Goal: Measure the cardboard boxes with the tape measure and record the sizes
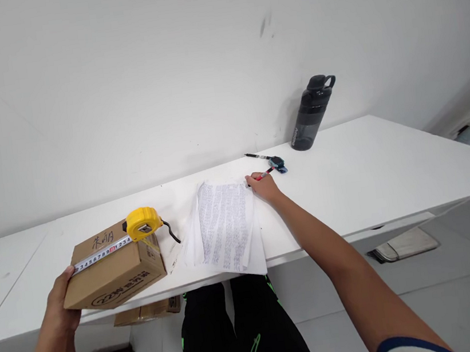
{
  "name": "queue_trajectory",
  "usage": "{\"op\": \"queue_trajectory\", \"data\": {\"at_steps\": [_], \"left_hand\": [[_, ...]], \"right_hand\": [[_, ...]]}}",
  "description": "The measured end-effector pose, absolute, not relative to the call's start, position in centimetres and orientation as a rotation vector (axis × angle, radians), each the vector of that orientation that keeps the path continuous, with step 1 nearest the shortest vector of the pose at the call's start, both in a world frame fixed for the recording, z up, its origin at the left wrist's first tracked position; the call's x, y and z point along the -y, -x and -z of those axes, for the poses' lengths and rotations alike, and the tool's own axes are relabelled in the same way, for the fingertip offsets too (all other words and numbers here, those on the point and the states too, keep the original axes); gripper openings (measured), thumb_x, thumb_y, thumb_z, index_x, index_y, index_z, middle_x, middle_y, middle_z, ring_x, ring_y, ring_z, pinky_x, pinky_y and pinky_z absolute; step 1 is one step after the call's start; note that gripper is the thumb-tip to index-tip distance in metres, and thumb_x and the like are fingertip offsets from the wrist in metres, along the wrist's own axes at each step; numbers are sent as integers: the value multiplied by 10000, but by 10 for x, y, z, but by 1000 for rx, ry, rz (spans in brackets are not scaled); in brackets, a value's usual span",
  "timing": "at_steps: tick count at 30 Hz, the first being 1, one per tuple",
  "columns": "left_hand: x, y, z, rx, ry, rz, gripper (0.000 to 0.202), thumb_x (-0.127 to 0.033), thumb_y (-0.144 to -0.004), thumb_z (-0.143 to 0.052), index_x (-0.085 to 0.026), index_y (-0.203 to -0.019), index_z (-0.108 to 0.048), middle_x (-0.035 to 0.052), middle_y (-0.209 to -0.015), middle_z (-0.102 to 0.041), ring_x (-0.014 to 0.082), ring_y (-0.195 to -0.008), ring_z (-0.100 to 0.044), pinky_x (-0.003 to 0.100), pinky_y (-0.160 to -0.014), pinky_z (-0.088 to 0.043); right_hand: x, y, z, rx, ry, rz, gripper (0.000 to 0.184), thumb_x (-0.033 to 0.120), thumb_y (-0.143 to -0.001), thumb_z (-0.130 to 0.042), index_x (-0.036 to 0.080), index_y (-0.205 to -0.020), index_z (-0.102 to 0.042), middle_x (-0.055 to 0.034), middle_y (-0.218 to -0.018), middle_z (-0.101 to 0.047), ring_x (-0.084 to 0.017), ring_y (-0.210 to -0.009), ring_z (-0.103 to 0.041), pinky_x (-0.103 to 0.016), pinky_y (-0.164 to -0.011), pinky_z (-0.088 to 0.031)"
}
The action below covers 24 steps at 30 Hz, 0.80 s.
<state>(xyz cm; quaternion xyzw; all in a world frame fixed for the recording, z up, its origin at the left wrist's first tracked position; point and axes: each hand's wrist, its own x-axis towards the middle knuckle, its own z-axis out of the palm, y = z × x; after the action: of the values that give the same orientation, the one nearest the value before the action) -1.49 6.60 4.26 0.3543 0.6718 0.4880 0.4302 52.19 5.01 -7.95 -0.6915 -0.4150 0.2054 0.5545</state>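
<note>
My left hand [63, 299] is closed around the left end of a brown cardboard box [113, 273], its thumb at the end of a pulled-out tape blade. The blade runs across the box's top to a yellow tape measure [142, 222], whose case sits at the right edge with a black strap hanging off. Handwriting marks the box top, and print shows on its front. My right hand [263, 186] pinches a red and black pen [266, 173] by the upper right corner of a stack of handwritten sheets [225, 223]. The pen's tip is hard to make out.
Behind my right hand lie a second pen [257, 156] and a dark watch-like item [277, 163]. A dark water bottle [312, 114] stands near the wall on the white table [348, 184]. Below the table is another cardboard box [146, 311].
</note>
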Motion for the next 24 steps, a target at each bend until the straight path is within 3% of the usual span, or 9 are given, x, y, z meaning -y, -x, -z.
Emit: {"op": "queue_trajectory", "data": {"at_steps": [7, 16, 24], "left_hand": [[-68, 19, -39, -1652, -897, -1225, 262, -415, -614, -654, -229, -789, -594, -61, -545, -623, 182, -557, -564, 271, -485, -430], [-72, 22, -35, -1614, -825, -1299, 318, -394, -576, -660, -177, -802, -606, -65, -583, -640, 130, -520, -554, 216, -488, -443], [-71, 17, -40, -1645, -784, -1313, 219, -354, -616, -627, -192, -760, -597, -69, -557, -638, 131, -489, -544, 214, -456, -442]], "right_hand": [[-48, -519, 80, 925, 1628, -439, 375, 408, -780, -511, 235, -520, -303, 55, -487, -337, -123, -534, -325, -272, -551, -295], [-50, -520, 80, 922, 1624, -446, 367, 405, -768, -525, 223, -504, -348, 54, -498, -377, -118, -541, -357, -265, -564, -302], [-48, -521, 79, 886, 1632, -434, 362, 382, -764, -517, 229, -512, -307, 58, -497, -356, -114, -537, -337, -264, -556, -291]]}}
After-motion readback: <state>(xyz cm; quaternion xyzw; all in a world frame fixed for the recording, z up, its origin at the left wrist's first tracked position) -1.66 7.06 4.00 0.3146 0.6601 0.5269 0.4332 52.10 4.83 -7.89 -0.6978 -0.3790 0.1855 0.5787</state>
